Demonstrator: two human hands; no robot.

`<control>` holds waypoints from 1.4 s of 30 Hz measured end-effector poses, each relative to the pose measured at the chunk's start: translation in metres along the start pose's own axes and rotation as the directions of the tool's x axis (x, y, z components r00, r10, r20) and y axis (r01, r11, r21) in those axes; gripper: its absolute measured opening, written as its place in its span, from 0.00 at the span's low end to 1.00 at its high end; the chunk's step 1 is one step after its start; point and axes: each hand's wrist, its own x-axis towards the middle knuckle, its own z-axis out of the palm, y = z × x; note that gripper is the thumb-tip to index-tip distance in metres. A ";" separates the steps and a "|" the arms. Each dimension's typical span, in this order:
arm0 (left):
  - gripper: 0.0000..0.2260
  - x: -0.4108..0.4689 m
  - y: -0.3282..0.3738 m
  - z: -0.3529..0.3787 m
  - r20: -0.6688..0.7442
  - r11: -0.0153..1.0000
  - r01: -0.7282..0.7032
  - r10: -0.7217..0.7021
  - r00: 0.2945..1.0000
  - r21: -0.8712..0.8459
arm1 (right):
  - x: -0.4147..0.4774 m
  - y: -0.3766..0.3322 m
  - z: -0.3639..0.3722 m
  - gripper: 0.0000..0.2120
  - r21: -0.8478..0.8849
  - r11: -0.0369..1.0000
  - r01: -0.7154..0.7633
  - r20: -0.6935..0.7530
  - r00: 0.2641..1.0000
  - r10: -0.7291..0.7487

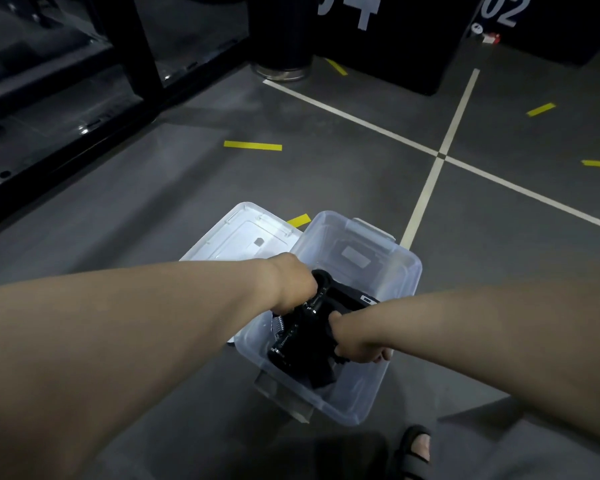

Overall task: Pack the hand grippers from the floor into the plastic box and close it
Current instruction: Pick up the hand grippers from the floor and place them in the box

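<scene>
A clear plastic box [400, 271] stands open on the grey floor in front of me. Black hand grippers [303, 344] with metal springs lie piled inside it. My left hand [293, 287] reaches into the box from the left and grips a black handle of one gripper. From the right, my right hand [355, 342] holds another black part of the pile, fingers curled round it. The box's clear lid [243, 233] lies flat on the floor just left of and behind the box.
A black metal rack [66, 84] stands at the left. Black cabinets marked with white numbers [388, 39] and a round metal base [281, 69] are at the back. White lines and yellow tape strips [252, 145] mark the floor. My sandalled foot [417, 448] is at the bottom.
</scene>
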 end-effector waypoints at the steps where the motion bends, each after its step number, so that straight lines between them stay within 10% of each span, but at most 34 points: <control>1: 0.03 0.001 0.002 0.001 0.008 1.000 -0.008 0.008 1.000 -0.011 | 0.001 0.003 -0.004 0.18 0.098 0.994 -0.041 0.051 0.998 0.036; 6: 0.05 0.009 0.010 0.008 -0.015 0.995 -0.077 0.078 0.997 0.060 | 0.006 0.011 -0.006 0.17 0.295 0.954 -0.052 0.025 0.999 0.047; 10: 0.05 0.016 0.007 0.016 0.038 0.997 -0.044 0.047 0.998 -0.064 | -0.001 0.013 -0.013 0.16 0.132 0.975 0.180 -0.030 0.984 -0.178; 23: 0.07 0.017 0.008 0.018 0.074 0.996 -0.027 0.034 0.997 -0.090 | 0.024 0.014 -0.003 0.16 0.227 0.969 0.094 -0.057 0.995 -0.083; 29: 0.06 0.006 0.006 0.011 0.074 0.996 -0.042 0.047 0.996 -0.073 | 0.001 0.011 -0.015 0.16 0.081 0.979 0.185 -0.081 0.981 -0.178; 33: 0.06 -0.007 0.002 0.007 -0.042 0.998 -0.038 0.036 0.998 -0.044 | -0.008 0.011 -0.028 0.17 -0.319 0.924 0.209 -0.078 0.966 -0.245; 42: 0.08 -0.075 0.007 -0.022 -0.143 0.966 0.244 -0.255 0.956 -0.089 | -0.017 0.012 -0.052 0.17 0.055 0.997 0.055 -0.485 0.874 -0.021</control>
